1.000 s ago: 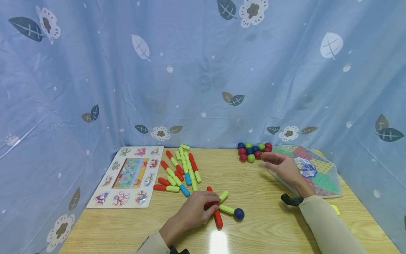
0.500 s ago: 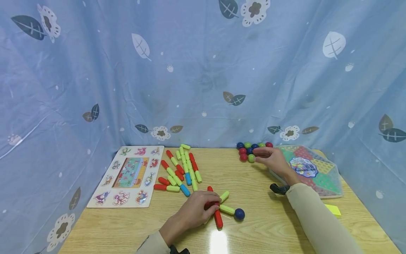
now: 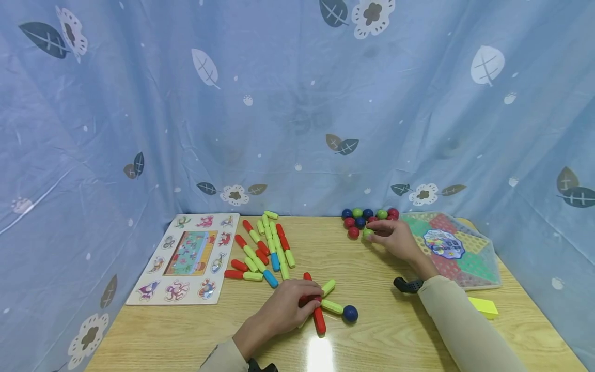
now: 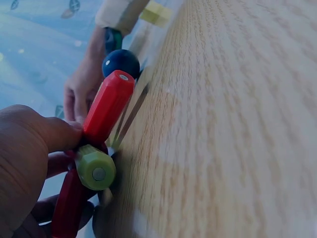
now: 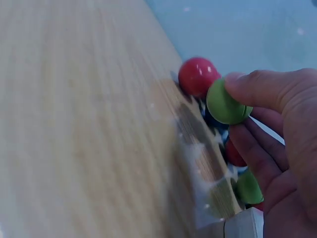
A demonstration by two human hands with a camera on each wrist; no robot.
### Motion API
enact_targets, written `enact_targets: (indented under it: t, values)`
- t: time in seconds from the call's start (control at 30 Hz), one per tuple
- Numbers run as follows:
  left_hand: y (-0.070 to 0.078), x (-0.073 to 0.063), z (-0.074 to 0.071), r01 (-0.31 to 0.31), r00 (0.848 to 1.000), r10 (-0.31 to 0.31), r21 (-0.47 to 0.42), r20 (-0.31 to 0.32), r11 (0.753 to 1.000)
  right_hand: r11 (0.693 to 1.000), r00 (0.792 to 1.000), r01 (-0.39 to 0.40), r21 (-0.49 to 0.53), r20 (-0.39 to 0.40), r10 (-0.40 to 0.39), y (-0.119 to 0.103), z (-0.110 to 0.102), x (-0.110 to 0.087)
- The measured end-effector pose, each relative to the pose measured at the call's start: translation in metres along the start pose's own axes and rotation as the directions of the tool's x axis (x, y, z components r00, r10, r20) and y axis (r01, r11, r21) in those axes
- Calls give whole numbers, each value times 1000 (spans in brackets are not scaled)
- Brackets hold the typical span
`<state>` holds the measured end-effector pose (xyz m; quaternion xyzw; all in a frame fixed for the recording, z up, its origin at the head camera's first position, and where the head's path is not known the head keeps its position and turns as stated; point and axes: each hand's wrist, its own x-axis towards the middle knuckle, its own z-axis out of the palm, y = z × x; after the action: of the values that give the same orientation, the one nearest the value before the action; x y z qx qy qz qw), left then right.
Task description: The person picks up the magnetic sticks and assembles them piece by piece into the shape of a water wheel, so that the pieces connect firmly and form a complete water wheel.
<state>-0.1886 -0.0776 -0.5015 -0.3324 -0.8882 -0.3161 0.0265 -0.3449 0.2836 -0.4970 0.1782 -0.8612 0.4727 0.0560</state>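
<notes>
My left hand [image 3: 292, 304] grips the centre of a star-like build of magnetic rods on the table. Red rods [image 4: 109, 106] and light green rods [image 3: 332, 306] fan out from it, and a dark blue ball [image 3: 350, 313] caps one green rod. Its middle is mostly hidden by my fingers. At the back right, my right hand [image 3: 398, 240] pinches a green ball [image 5: 224, 103] between thumb and fingers. Beside that ball are a red ball [image 5: 197, 77] and other red, blue and green balls, partly covered by the hand.
Several loose red, green and blue rods [image 3: 262, 253] lie left of centre. A sea-animal puzzle board [image 3: 139, 289] is at the far left. On the right lies a clear plastic case [image 3: 483, 258] of coloured pieces, with a yellow piece [image 3: 484, 308] in front. A curtain [image 3: 297, 129] hangs behind.
My right hand has moved left from beside the case to the balls and taken hold of a green one. Some balls have shifted slightly left. My left hand has stayed on the rods.
</notes>
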Motion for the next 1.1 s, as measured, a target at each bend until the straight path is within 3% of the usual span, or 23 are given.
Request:
enact_targets:
  t: [0.17,0.5,0.77,1.1]
  values:
    - [0,0,0,2,1000,-2,-4,5,1000,995,999,13,102,37,-17,-13,9,-23]
    - [2,0,-2,13,1000,-12,-25,9,1000,968,976,-29,251,215,-26,-40,48,-65]
    - [1,0,-4,5,1000,-5,-32,18,999,931,940,-24,365,325,-103,-50,67,-72]
    - [-1,-2,-8,-13,1000,13,-7,23,1000,940,932,-7,340,344,-117,-51,67,-82]
